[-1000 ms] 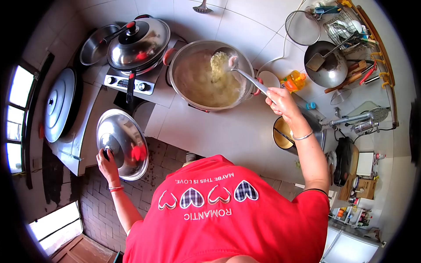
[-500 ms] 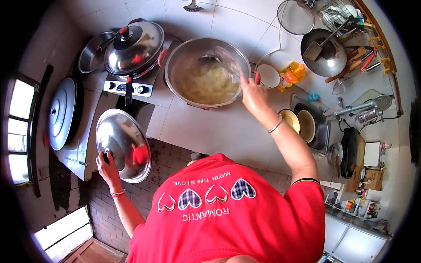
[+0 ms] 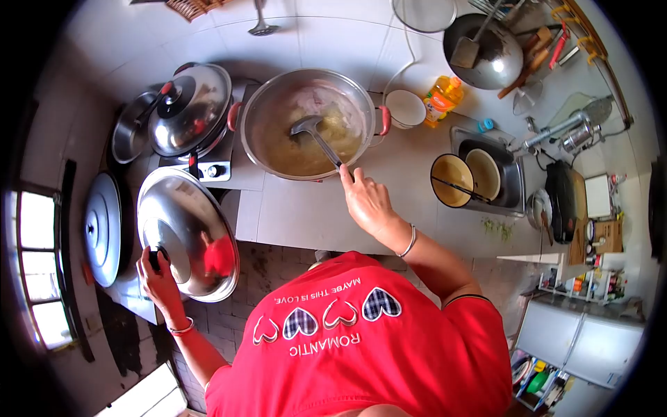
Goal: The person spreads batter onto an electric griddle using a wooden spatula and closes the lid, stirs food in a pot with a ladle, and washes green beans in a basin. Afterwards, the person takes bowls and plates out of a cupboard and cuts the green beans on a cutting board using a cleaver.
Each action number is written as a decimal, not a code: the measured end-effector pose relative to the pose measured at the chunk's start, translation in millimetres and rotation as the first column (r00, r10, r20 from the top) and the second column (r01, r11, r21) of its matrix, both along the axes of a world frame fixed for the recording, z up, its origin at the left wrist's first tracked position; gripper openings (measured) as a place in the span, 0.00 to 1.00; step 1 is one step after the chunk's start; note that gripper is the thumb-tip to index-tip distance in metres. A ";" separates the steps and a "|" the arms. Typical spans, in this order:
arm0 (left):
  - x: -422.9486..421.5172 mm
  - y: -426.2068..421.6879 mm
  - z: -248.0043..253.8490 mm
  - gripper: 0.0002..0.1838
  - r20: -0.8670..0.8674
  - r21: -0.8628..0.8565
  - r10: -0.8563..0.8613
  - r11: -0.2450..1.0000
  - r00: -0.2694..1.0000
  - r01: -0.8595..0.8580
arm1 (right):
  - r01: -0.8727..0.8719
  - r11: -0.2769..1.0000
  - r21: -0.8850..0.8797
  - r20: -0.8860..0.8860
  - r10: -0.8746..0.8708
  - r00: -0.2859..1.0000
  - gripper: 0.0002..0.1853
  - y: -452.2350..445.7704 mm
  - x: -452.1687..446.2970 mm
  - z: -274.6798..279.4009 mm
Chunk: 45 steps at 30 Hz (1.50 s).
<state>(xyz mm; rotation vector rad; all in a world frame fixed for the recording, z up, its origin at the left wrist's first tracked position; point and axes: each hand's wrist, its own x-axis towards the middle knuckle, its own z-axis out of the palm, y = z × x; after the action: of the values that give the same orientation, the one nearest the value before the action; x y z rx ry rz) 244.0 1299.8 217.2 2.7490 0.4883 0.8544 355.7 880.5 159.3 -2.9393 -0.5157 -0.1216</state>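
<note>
My right hand (image 3: 368, 201) is closed round the handle of a metal ladle (image 3: 306, 126). The ladle's head is over the wide steel pot (image 3: 250, 149) with red side handles, at or above the surface; I cannot tell which. Cloudy yellowish liquid (image 3: 306, 160) with pale, pinkish matter at the back fills the pot. At the left, my left hand (image 3: 160, 281) grips the black knob of a big shiny pot lid (image 3: 198, 229), which is tilted on edge beside the counter front.
Left of the pot, a lidded wok (image 3: 198, 115) stands on a cooktop (image 3: 215, 170). A white bowl (image 3: 405, 108) and an oil bottle (image 3: 442, 101) are at the right. Further right, the sink (image 3: 514, 181) holds a bowl (image 3: 484, 174), with an enamel bowl (image 3: 451, 179) at its edge.
The camera view has shifted. My right hand has moved from the pot's right rim to its front, bringing the ladle toward the middle. The lid in my left hand is closer to the cooktop.
</note>
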 end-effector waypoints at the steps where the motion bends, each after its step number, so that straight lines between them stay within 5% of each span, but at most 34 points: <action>1: 11.0 -1.9 8.1 0.15 0.000 0.017 -0.049 0.999 0.999 0.049 | 0.011 1.000 0.002 -0.004 -0.011 1.000 0.25 0.6 -2.1 -1.4; 5: 59.1 -16.0 28.7 0.14 -0.008 0.073 -0.197 0.978 0.980 0.197 | 0.023 0.994 0.106 0.078 -0.031 0.996 0.26 -6.5 -14.3 12.6; 10: 96.4 -45.9 44.5 0.15 -0.064 0.137 -0.245 0.958 0.967 0.251 | 0.144 0.888 0.436 0.178 -0.241 0.954 0.08 -72.1 -48.6 20.3; 15: 104.5 -64.4 30.6 0.17 -0.030 0.104 -0.228 0.968 0.973 0.230 | 0.554 0.578 0.599 -0.047 -0.665 0.745 0.12 -197.7 -110.3 -34.1; 17: 99.0 -82.5 32.4 0.17 -0.063 0.157 -0.178 0.970 0.982 0.186 | 0.620 0.315 0.719 -0.267 -0.698 0.664 0.13 -245.4 -138.7 -70.7; 21: 82.4 -109.9 25.0 0.17 -0.079 0.124 -0.148 0.980 0.986 0.158 | 0.648 -0.137 0.749 -0.566 -0.640 0.519 0.13 -324.2 -167.1 -112.4; 24: 62.0 -133.3 22.7 0.18 -0.103 0.116 -0.068 0.990 0.992 0.080 | 0.687 -0.332 0.647 -0.737 -0.502 0.452 0.11 -360.1 -162.6 -131.7; 27: 39.5 -124.1 5.8 0.18 -0.107 0.118 -0.058 0.990 0.993 0.070 | 0.748 -0.161 0.644 -0.721 -0.455 0.523 0.12 -373.3 -141.2 -165.8; 33: -16.2 -139.5 -6.7 0.19 -0.224 0.158 0.095 0.986 0.970 -0.060 | 0.484 -0.660 0.574 -0.774 -0.246 0.583 0.16 -370.9 -86.0 -174.7; 39: -54.5 -151.1 -25.7 0.19 -0.351 0.150 0.227 0.971 0.908 -0.185 | 0.299 -0.779 0.551 -0.752 -0.308 0.583 0.11 -388.2 -52.6 -188.1; 45: -72.5 -133.8 -59.5 0.18 -0.326 0.086 0.179 0.984 0.928 -0.159 | 0.352 -0.713 0.607 -0.687 -0.248 0.683 0.08 -388.0 -42.7 -194.3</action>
<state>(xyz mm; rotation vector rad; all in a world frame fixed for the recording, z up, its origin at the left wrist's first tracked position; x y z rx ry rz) 171.5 1166.0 157.7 2.9518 0.7831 0.4381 313.0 492.5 -34.9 -0.7938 0.7630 -0.3373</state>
